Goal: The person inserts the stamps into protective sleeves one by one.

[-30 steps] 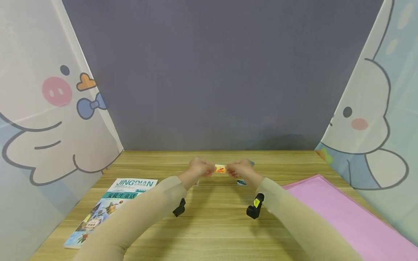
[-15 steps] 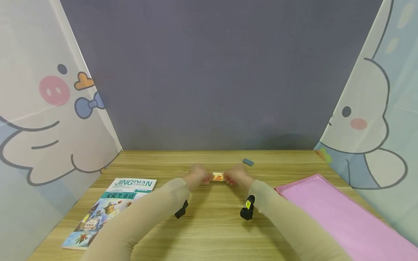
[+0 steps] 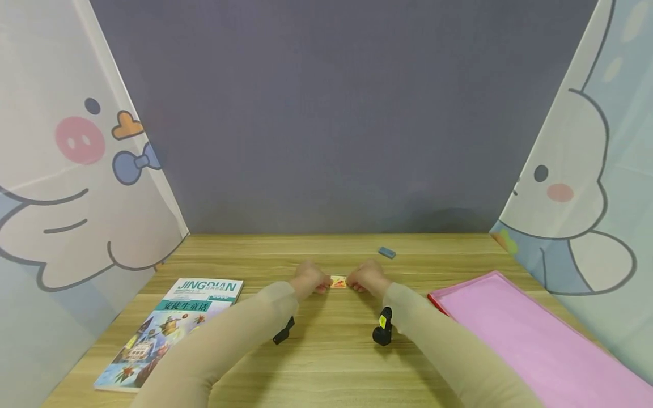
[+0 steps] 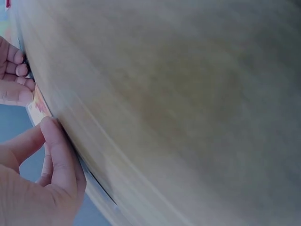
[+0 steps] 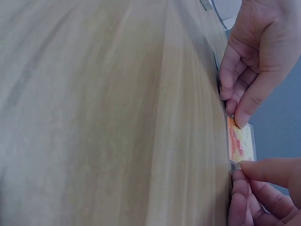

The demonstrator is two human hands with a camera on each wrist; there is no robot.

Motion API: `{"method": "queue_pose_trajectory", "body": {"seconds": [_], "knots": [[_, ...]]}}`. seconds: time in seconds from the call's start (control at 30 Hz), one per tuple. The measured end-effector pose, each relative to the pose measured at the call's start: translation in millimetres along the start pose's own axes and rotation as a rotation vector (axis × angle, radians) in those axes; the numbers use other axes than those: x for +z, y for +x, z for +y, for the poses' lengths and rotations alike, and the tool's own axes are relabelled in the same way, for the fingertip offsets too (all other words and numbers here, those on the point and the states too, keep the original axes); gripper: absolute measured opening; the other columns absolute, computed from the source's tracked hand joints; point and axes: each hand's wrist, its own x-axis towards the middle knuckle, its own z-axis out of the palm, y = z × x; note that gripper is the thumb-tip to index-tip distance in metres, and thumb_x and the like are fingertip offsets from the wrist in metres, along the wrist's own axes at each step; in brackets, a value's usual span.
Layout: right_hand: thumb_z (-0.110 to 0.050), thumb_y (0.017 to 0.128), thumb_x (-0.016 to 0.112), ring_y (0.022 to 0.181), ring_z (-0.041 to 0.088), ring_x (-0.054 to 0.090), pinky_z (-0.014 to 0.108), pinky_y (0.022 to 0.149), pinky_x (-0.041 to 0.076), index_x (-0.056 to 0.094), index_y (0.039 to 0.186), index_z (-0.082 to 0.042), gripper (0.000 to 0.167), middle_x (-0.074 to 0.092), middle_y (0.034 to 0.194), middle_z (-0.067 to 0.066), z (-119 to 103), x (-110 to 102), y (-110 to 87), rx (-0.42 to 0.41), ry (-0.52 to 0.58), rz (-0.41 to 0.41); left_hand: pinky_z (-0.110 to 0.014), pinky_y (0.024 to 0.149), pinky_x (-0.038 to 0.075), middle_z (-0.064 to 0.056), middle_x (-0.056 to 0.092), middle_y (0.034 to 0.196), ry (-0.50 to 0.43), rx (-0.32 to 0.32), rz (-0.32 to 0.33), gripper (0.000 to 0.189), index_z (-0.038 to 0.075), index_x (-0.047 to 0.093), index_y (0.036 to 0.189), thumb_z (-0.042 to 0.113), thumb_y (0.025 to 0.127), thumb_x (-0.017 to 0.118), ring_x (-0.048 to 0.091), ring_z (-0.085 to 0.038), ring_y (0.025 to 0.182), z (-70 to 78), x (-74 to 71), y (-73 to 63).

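Note:
A small yellow and orange card (image 3: 339,281) with a pale, see-through border lies between the two hands, low over the wooden table. At its left end, my left hand (image 3: 309,279) pinches it between thumb and fingertips. My right hand (image 3: 369,276) pinches the opposite end in the same way. The right wrist view shows the card (image 5: 241,142) spanning the gap, with a thumb on each end. Only a corner of the card (image 4: 38,107) shows in the left wrist view. Whether it touches the tabletop I cannot tell.
A picture book (image 3: 165,334) lies at the left of the table (image 3: 326,362). At the right is a pink tray-like board (image 3: 530,340) with a red edge. A small grey-blue block (image 3: 387,252) lies behind the right hand. A dark panel (image 3: 326,124) closes the back.
Both hands have come down and slightly nearer with the card between them. The small grey-blue block, partly hidden behind the right hand before, now shows whole. Two small pieces near the hands no longer show.

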Motion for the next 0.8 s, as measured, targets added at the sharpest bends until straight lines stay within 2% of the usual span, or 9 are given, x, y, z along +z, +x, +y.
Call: {"method": "queue_pose_trajectory", "body": {"seconds": [0.17,0.27,0.43,0.63,0.8], "knots": [[0.000,0.076,0.074,0.053,0.010,0.056,0.019,0.048,0.050,0.075,0.083,0.003,0.007,0.066,0.062,0.004,-0.3,0.2,-0.9,-0.034,-0.027,0.007,-0.022,0.049,0.056,-0.009,0.069,0.066,0.049,0.030,-0.006,0.012,-0.006,0.072,0.086,0.002,0.079,0.077,0.057,-0.009,0.043,0.6,-0.5,-2.3],[0.001,0.076,0.074,0.053,0.009,0.056,0.018,0.047,0.049,0.076,0.085,0.002,0.009,0.065,0.062,0.003,-0.1,1.0,-0.4,-0.036,-0.043,0.015,-0.021,0.049,0.056,-0.008,0.070,0.066,0.089,0.037,0.007,0.008,-0.002,0.073,0.076,0.003,0.079,0.077,0.056,-0.008,0.041,0.6,0.7,-3.6],[0.002,0.075,0.075,0.054,0.009,0.055,0.018,0.048,0.048,0.075,0.086,0.001,0.011,0.065,0.065,0.002,0.6,2.5,-2.0,-0.045,-0.062,0.017,-0.018,0.047,0.054,-0.008,0.070,0.065,0.159,0.031,0.041,0.009,-0.001,0.074,0.074,0.004,0.076,0.081,0.054,-0.006,0.039,-0.3,4.2,-4.8],[0.000,0.078,0.076,0.056,0.010,0.055,0.019,0.050,0.049,0.075,0.089,0.001,0.011,0.066,0.068,0.002,-0.1,2.4,-4.3,-0.044,-0.063,0.006,-0.018,0.045,0.053,-0.009,0.068,0.063,0.165,0.033,0.058,0.011,-0.004,0.073,0.077,0.001,0.073,0.082,0.052,-0.006,0.038,-0.1,6.4,-5.1],[0.000,0.079,0.076,0.056,0.010,0.055,0.020,0.050,0.049,0.074,0.091,0.001,0.013,0.068,0.071,0.003,0.0,1.9,-4.6,-0.044,-0.057,-0.006,-0.017,0.044,0.052,-0.009,0.069,0.063,0.173,0.037,0.065,0.011,-0.004,0.073,0.076,0.002,0.074,0.082,0.052,-0.006,0.038,0.5,7.0,-6.7]]}}
